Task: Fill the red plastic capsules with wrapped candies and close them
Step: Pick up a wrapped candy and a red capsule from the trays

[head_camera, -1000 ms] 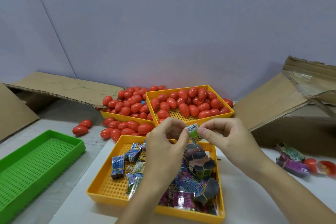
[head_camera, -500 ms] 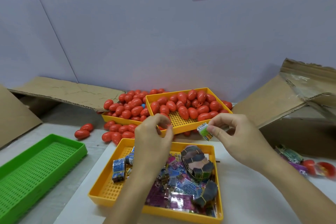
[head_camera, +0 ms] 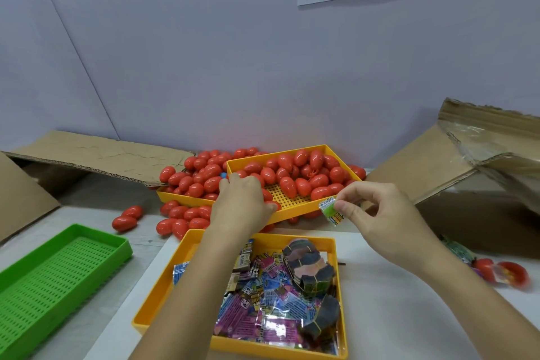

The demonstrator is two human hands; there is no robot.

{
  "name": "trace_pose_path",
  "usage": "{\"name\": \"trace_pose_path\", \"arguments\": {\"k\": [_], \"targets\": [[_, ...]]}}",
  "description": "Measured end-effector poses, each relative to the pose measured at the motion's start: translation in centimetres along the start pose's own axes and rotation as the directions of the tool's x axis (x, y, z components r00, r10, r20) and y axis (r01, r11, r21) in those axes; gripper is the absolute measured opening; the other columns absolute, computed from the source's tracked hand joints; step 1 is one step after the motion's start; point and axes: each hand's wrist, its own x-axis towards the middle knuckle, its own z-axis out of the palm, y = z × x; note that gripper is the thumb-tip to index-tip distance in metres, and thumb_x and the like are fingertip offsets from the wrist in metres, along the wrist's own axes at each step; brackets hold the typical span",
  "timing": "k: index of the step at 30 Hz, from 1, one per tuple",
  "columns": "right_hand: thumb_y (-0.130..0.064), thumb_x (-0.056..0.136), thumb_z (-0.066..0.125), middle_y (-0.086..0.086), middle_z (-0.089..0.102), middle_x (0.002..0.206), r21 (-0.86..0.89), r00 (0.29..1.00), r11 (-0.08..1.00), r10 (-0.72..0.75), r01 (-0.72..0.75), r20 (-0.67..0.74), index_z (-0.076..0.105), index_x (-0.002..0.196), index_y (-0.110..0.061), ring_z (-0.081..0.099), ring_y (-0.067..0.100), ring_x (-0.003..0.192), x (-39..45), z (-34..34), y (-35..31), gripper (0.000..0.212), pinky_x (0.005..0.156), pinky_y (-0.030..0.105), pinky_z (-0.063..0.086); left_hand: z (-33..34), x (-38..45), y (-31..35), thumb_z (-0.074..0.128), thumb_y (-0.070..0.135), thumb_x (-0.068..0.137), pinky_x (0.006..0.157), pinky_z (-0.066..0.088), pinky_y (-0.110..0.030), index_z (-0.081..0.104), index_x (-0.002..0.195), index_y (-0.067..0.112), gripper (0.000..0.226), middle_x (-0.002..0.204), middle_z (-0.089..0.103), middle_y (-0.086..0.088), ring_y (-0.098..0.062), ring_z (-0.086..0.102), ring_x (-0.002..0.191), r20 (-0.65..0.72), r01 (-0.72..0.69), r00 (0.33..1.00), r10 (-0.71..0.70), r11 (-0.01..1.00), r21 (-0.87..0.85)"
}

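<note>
Green tray (head_camera: 58, 272) left; cardboard box (head_camera: 455, 184) right.

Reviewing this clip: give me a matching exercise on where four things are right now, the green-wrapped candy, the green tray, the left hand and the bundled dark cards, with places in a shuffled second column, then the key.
Things:
1. green-wrapped candy
2. green tray
3. left hand
4. bundled dark cards

Places:
A. in the near yellow tray, among wrapped packets
B. at the near corner of the far yellow tray of red capsules
C. pinched in the right hand
D. at the left of the table, nothing in it

Pairs: 1-C, 2-D, 3-B, 4-A
</note>
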Motion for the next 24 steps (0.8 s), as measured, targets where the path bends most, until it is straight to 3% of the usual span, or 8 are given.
{"name": "trace_pose_path", "arguments": {"k": [3, 8, 11, 14, 18, 21, 24], "targets": [[-0.019, 0.088, 0.069, -0.021, 0.068, 0.079, 0.002, 1.0, 1.0, 0.014, -0.014, -0.014, 0.07, 0.076, -0.027, 0.061, 0.002, 0.08, 0.0, -0.2, 0.3, 0.014, 0.065, 0.01, 0.046, 0.0, -0.2, 0.0, 0.07, 0.036, 0.085, 0.091, 0.042, -0.041, 0.045, 0.063, 0.015, 0.039, 0.091, 0.054, -0.008, -0.031, 0.05, 0.106, -0.044, -0.015, 0.999, 0.013, 0.999, -0.048], [-0.022, 0.088, 0.068, -0.02, 0.067, 0.079, 0.003, 0.999, 0.999, 0.042, -0.042, -0.029, 0.069, 0.076, -0.029, 0.061, -0.001, 0.073, 0.0, -0.5, 0.7, 0.014, 0.057, 0.01, 0.045, 0.0, -2.6, 0.5, 0.076, 0.03, 0.083, 0.072, 0.051, -0.031, 0.059, 0.086, 0.011, 0.025, 0.083, 0.06, 0.0, -0.017, 0.056, 0.082, -0.381, -0.139, 0.925, -0.009, 0.923, -0.359], [-0.022, 0.088, 0.068, -0.015, 0.068, 0.078, 0.043, 0.997, 0.997, 0.06, -0.058, -0.042, 0.068, 0.075, -0.03, 0.058, 0.0, 0.06, 0.1, -0.8, 0.8, 0.015, 0.055, 0.017, 0.045, 0.2, -4.6, 1.6, 0.081, 0.028, 0.079, 0.062, 0.051, -0.015, 0.064, 0.084, 0.021, 0.02, 0.079, 0.065, 0.009, -0.004, 0.064, 0.075, -0.315, -0.188, 0.947, -0.065, 0.682, -0.707], [-0.022, 0.088, 0.068, -0.01, 0.069, 0.079, 0.079, 0.997, 0.995, 0.061, -0.057, -0.048, 0.069, 0.075, -0.029, 0.06, 0.005, 0.065, 0.1, -1.1, 0.7, 0.015, 0.06, 0.031, 0.052, 1.6, -6.3, 2.2, 0.081, 0.018, 0.079, 0.062, 0.053, -0.013, 0.067, 0.095, 0.023, 0.022, 0.091, 0.072, 0.006, -0.007, 0.072, 0.08, -0.096, -0.085, 0.995, -0.025, 0.292, -0.953], [-0.021, 0.087, 0.067, -0.003, 0.07, 0.08, 0.124, 0.998, 0.991, 0.062, -0.058, -0.028, 0.07, 0.078, -0.024, 0.065, 0.017, 0.082, 0.1, -1.1, 0.6, 0.01, 0.076, 0.036, 0.056, 3.0, -7.2, 2.1, 0.072, 0.018, 0.086, 0.073, 0.057, -0.02, 0.074, 0.102, 0.024, 0.018, 0.101, 0.075, -0.002, -0.021, 0.074, 0.093, 0.032, 0.03, 0.998, 0.045, 0.052, -0.998], [-0.018, 0.088, 0.066, -0.003, 0.07, 0.08, 0.185, 0.999, 0.982, 0.049, -0.048, -0.002, 0.071, 0.078, -0.023, 0.065, 0.018, 0.082, 0.1, -1.0, 0.3, 0.011, 0.074, 0.031, 0.053, 3.0, -7.3, 2.0, 0.069, 0.025, 0.079, 0.073, 0.057, -0.023, 0.078, 0.095, 0.023, 0.019, 0.1, 0.075, -0.014, -0.028, 0.073, 0.093, 0.116, 0.123, 0.992, 0.052, -0.16, -0.979], [-0.014, 0.088, 0.066, -0.001, 0.07, 0.079, 0.226, 0.999, 0.973, 0.038, -0.039, 0.01, 0.071, 0.077, -0.02, 0.065, 0.02, 0.081, 0.0, -0.9, -0.1, 0.012, 0.074, 0.03, 0.052, 2.9, -7.2, 1.9, 0.067, 0.022, 0.078, 0.07, 0.058, -0.026, 0.076, 0.099, 0.02, 0.023, 0.096, 0.074, -0.014, -0.028, 0.073, 0.086, 0.156, 0.165, 0.986, 0.053, -0.274, -0.947]]}}
